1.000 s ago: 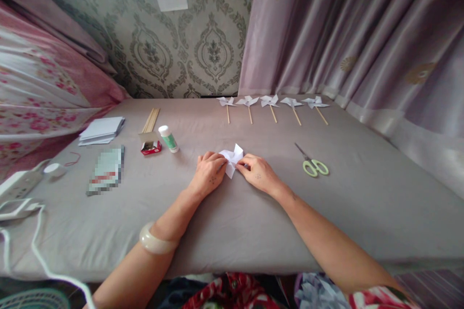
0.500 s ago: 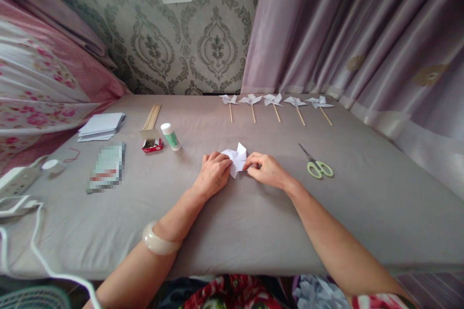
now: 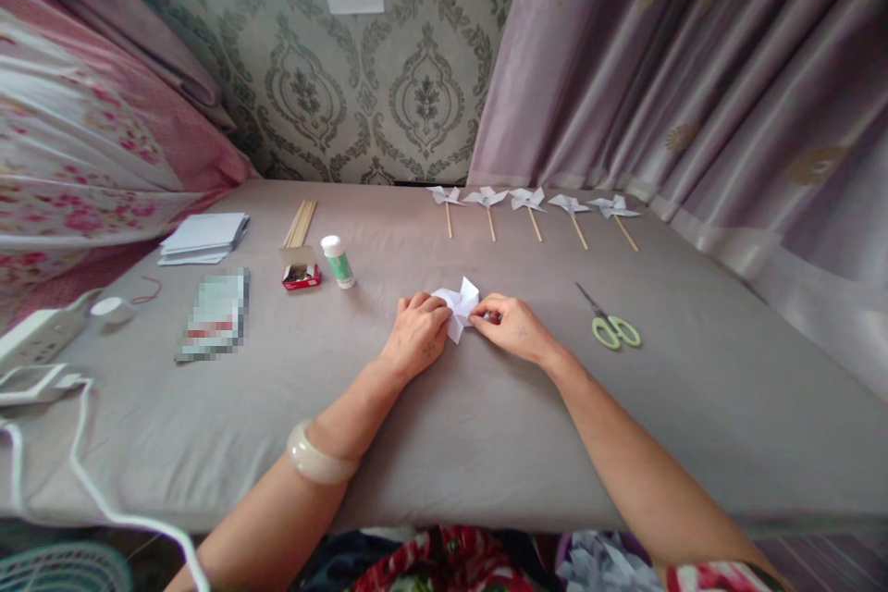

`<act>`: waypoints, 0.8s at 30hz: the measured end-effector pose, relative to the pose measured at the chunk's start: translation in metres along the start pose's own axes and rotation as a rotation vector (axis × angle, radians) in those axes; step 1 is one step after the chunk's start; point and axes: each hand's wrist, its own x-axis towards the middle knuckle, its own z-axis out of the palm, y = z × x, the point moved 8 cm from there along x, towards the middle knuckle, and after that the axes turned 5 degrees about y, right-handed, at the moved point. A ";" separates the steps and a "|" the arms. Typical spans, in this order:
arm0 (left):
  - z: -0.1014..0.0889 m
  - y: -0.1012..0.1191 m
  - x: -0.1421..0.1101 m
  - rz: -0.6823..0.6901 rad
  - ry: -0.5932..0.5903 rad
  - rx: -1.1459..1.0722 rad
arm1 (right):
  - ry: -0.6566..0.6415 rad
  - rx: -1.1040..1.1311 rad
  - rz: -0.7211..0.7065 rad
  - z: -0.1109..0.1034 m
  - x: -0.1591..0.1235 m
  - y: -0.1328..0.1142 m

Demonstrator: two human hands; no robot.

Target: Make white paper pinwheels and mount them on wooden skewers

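Observation:
Between my hands at the middle of the table is a white paper pinwheel [image 3: 459, 308] with folded blades and no stick showing. My left hand [image 3: 420, 333] is closed on its left side, the fingers curled over the paper. At its right edge, my right hand [image 3: 511, 326] has thumb and forefinger pinched together on a blade; the fingertips partly hide the contact. Green-handled scissors [image 3: 608, 324] lie to the right, tips pointing away from me. A glue stick [image 3: 338, 263] with a white cap stands to the left, beside a small open red box [image 3: 302, 274] of small metal pieces.
Several finished pinwheels on sticks [image 3: 527, 202] lie in a row at the back. Wooden sticks [image 3: 301, 223], a stack of white paper [image 3: 203, 237] and a blurred packet [image 3: 215, 314] are on the left. A power strip [image 3: 42, 338] with white cables sits at the left edge.
My right fingers lifted slightly off the paper's edge half a second ago and are back against it now. My left hand stays on the pinwheel. The whole view has shifted a little.

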 end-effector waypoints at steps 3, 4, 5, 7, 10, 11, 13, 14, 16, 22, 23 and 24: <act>0.001 0.000 0.000 -0.001 0.002 0.006 | -0.060 0.017 -0.004 0.005 0.000 0.000; 0.001 0.000 0.000 0.002 0.002 0.006 | -0.067 0.019 -0.005 0.006 -0.001 -0.001; 0.001 0.000 0.000 0.005 -0.001 0.006 | -0.063 0.016 -0.006 0.006 -0.001 -0.001; 0.002 0.000 0.000 0.009 -0.011 0.005 | -0.038 0.000 -0.003 0.005 -0.001 -0.001; 0.002 0.000 0.000 0.004 -0.021 -0.002 | -0.042 -0.024 -0.011 0.005 -0.002 -0.003; 0.002 0.000 0.000 -0.005 -0.019 -0.006 | -0.061 -0.040 -0.030 0.006 -0.003 -0.005; 0.001 -0.003 0.000 -0.037 -0.007 -0.022 | -0.105 -0.087 -0.101 0.009 -0.007 -0.012; 0.000 -0.005 0.000 -0.060 0.002 -0.038 | -0.116 -0.117 -0.150 0.009 -0.009 -0.016; -0.003 -0.011 0.000 -0.137 0.035 -0.099 | -0.097 -0.187 -0.250 0.008 -0.013 -0.026; -0.014 -0.037 -0.009 -0.595 0.192 -0.458 | 0.132 -0.368 -0.435 -0.007 -0.023 -0.049; -0.013 -0.039 -0.011 -0.652 0.212 -0.560 | 0.166 -0.382 -0.458 -0.010 -0.024 -0.052; -0.011 -0.040 -0.012 -0.700 0.232 -0.681 | 0.196 -0.392 -0.480 -0.012 -0.025 -0.055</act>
